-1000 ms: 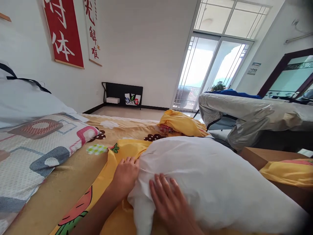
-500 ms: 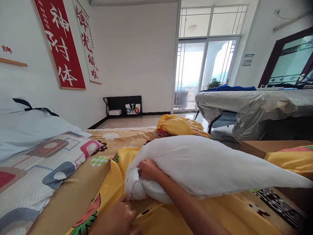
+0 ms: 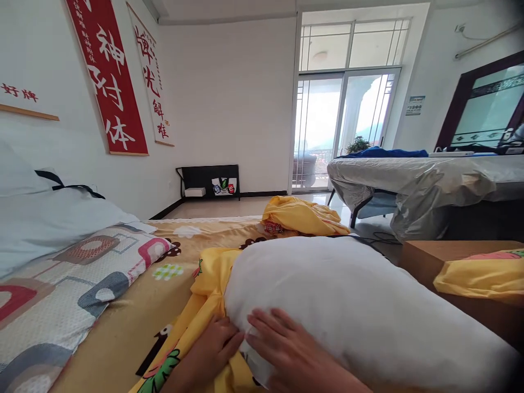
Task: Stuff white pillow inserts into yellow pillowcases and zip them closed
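A plump white pillow (image 3: pixel 352 305) lies on the bed, reaching from the middle of the view to the lower right. My right hand (image 3: pixel 282 344) rests on its near left part, fingers stretched out and slightly spread. Just left of it, my left hand (image 3: pixel 215 349) has its fingers curled on a yellow cloth with fruit prints, which looks like a pillowcase (image 3: pixel 210 284). This cloth is bunched along the pillow's left end and runs partly beneath it. The fingertips of the left hand are partly hidden in the folds.
A patterned pillow (image 3: pixel 94 273) lies on the left of the bed, with a white bundle (image 3: pixel 61 218) behind it. Crumpled yellow cloth (image 3: pixel 303 213) sits at the bed's far edge. A wooden box (image 3: pixel 426 262) and a plastic-covered table (image 3: pixel 409 174) stand at right.
My right hand has let go of the pillow's gathered corner and now lies flat on it. The pillow has spread out wider. My left hand has moved up to the yellow cloth beside it.
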Demonstrator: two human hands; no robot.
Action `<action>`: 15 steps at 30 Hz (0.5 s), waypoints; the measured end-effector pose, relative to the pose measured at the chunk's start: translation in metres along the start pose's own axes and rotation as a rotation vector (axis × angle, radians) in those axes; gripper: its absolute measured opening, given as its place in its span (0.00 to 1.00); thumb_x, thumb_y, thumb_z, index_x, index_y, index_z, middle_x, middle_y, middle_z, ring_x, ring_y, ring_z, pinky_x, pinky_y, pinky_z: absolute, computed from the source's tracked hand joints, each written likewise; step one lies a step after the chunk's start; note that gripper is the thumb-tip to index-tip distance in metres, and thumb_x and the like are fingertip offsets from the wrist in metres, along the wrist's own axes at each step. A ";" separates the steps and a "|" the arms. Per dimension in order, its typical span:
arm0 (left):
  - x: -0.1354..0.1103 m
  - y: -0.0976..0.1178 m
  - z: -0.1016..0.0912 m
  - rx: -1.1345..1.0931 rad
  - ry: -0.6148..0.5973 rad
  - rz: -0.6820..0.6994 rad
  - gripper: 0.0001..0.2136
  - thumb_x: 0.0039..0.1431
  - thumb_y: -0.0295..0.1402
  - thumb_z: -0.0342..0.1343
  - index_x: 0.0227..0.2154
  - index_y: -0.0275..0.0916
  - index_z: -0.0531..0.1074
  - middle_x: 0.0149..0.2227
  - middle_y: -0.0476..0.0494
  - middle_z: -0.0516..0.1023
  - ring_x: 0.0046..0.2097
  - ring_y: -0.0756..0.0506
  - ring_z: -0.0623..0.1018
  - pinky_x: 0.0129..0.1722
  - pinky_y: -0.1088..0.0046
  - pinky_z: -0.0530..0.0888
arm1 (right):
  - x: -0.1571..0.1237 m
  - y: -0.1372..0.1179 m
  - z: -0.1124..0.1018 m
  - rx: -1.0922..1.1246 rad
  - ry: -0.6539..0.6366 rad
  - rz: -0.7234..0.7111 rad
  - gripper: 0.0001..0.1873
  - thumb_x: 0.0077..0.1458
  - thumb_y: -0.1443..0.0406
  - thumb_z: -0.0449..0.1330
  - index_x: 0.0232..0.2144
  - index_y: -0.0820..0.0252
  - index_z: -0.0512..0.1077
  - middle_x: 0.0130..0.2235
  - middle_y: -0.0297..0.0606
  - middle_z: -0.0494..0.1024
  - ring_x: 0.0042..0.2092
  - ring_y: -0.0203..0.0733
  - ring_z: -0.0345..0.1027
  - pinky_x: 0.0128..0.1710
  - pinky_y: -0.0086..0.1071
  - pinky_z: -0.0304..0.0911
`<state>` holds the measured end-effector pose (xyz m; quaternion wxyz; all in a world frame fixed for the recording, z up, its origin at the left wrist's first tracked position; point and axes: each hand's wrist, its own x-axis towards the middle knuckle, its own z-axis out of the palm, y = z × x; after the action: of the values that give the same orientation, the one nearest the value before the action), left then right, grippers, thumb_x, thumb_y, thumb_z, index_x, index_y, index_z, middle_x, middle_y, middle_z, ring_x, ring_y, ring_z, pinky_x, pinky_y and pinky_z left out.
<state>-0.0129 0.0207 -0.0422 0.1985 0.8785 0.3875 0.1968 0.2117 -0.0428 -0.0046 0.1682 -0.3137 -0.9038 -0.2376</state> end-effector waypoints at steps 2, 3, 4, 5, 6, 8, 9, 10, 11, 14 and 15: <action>0.000 -0.004 0.003 0.032 -0.043 0.020 0.25 0.69 0.45 0.34 0.28 0.38 0.72 0.33 0.45 0.77 0.38 0.46 0.73 0.43 0.68 0.65 | -0.036 0.004 -0.005 -0.289 0.144 0.004 0.24 0.60 0.66 0.51 0.59 0.52 0.64 0.59 0.38 0.70 0.59 0.46 0.61 0.55 0.39 0.53; 0.000 -0.002 0.002 0.072 -0.051 0.034 0.25 0.69 0.43 0.35 0.28 0.38 0.72 0.33 0.45 0.77 0.37 0.47 0.74 0.43 0.68 0.65 | -0.050 0.007 -0.005 -0.397 0.176 0.032 0.27 0.59 0.70 0.49 0.60 0.49 0.63 0.58 0.38 0.70 0.59 0.47 0.61 0.54 0.40 0.52; 0.000 0.004 -0.001 0.128 -0.052 0.052 0.24 0.70 0.41 0.36 0.27 0.38 0.72 0.33 0.45 0.77 0.37 0.47 0.74 0.43 0.67 0.65 | -0.060 0.012 -0.003 -0.464 0.181 0.068 0.30 0.58 0.73 0.48 0.61 0.48 0.62 0.58 0.38 0.71 0.58 0.48 0.62 0.53 0.41 0.51; 0.000 0.012 -0.005 0.198 -0.050 0.072 0.23 0.69 0.39 0.37 0.26 0.38 0.73 0.31 0.45 0.78 0.36 0.47 0.74 0.44 0.66 0.64 | -0.065 0.018 0.000 -0.488 0.175 0.090 0.32 0.57 0.75 0.47 0.61 0.49 0.62 0.57 0.39 0.71 0.57 0.49 0.62 0.52 0.43 0.51; -0.001 0.023 -0.010 0.272 -0.041 0.089 0.21 0.68 0.36 0.39 0.24 0.37 0.73 0.29 0.45 0.78 0.35 0.46 0.75 0.44 0.65 0.64 | -0.066 0.025 0.004 -0.472 0.172 0.093 0.31 0.57 0.76 0.46 0.60 0.50 0.63 0.56 0.41 0.73 0.56 0.49 0.64 0.52 0.43 0.51; -0.003 0.048 -0.019 0.402 -0.021 0.119 0.17 0.64 0.33 0.45 0.22 0.38 0.73 0.26 0.44 0.78 0.35 0.45 0.75 0.46 0.61 0.64 | -0.051 0.042 0.012 -0.351 0.192 0.088 0.26 0.57 0.75 0.47 0.55 0.54 0.69 0.48 0.41 0.78 0.49 0.47 0.68 0.48 0.42 0.53; -0.003 0.061 -0.020 0.455 -0.018 0.132 0.15 0.61 0.34 0.48 0.22 0.38 0.74 0.26 0.44 0.78 0.35 0.44 0.76 0.48 0.59 0.65 | -0.038 0.050 0.015 -0.262 0.195 0.084 0.23 0.57 0.75 0.49 0.51 0.55 0.72 0.42 0.39 0.79 0.43 0.44 0.70 0.46 0.41 0.54; -0.003 0.072 -0.019 0.503 -0.035 0.144 0.14 0.60 0.37 0.50 0.23 0.38 0.76 0.26 0.42 0.79 0.35 0.42 0.77 0.49 0.57 0.65 | -0.021 0.057 0.016 -0.166 0.184 0.084 0.21 0.56 0.75 0.51 0.47 0.55 0.74 0.36 0.36 0.79 0.38 0.42 0.69 0.43 0.39 0.54; -0.002 0.081 -0.015 0.548 -0.074 0.152 0.15 0.59 0.41 0.52 0.25 0.38 0.77 0.26 0.41 0.80 0.34 0.41 0.77 0.50 0.56 0.66 | -0.002 0.063 0.016 -0.074 0.154 0.089 0.20 0.54 0.75 0.52 0.44 0.54 0.75 0.32 0.34 0.78 0.34 0.40 0.68 0.40 0.37 0.54; 0.009 0.097 0.011 0.666 -0.259 0.116 0.16 0.57 0.44 0.56 0.26 0.37 0.80 0.25 0.39 0.80 0.30 0.40 0.79 0.52 0.53 0.67 | 0.058 0.070 0.005 0.139 0.026 0.112 0.24 0.48 0.77 0.55 0.43 0.51 0.76 0.29 0.32 0.77 0.33 0.39 0.67 0.36 0.35 0.53; 0.015 0.099 0.022 0.662 -0.281 0.116 0.12 0.56 0.40 0.57 0.28 0.37 0.80 0.26 0.38 0.81 0.31 0.40 0.79 0.52 0.54 0.68 | 0.075 0.069 0.000 0.202 -0.001 0.127 0.25 0.47 0.77 0.55 0.44 0.51 0.77 0.30 0.33 0.78 0.35 0.39 0.68 0.37 0.34 0.53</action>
<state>0.0669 -0.0334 -0.0079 -0.0571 0.9341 0.3487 -0.0509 0.2002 0.0416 0.0515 0.2132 -0.3517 -0.9016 -0.1338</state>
